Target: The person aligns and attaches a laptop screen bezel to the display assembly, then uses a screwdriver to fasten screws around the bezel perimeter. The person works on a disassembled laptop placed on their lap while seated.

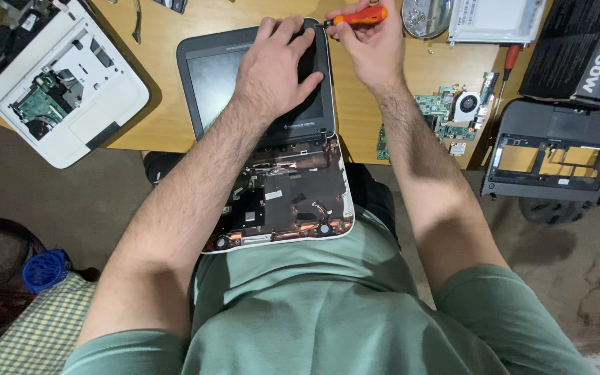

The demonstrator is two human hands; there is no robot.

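Note:
A small opened laptop lies half on the wooden table, half over my lap. Its grey screen lid [213,76] rests flat on the table and its stripped base [293,201] shows bare internals. My left hand [279,66] presses flat on the right part of the screen. My right hand [369,42] grips an orange-handled screwdriver [359,15], whose tip points at the lid's top right corner.
A white opened laptop shell [57,76] lies at the left. A green circuit board with a fan [453,114], a red-handled screwdriver [508,62], a dark plastic frame [553,149], a bowl of screws [425,17] and a black box [585,48] sit at the right.

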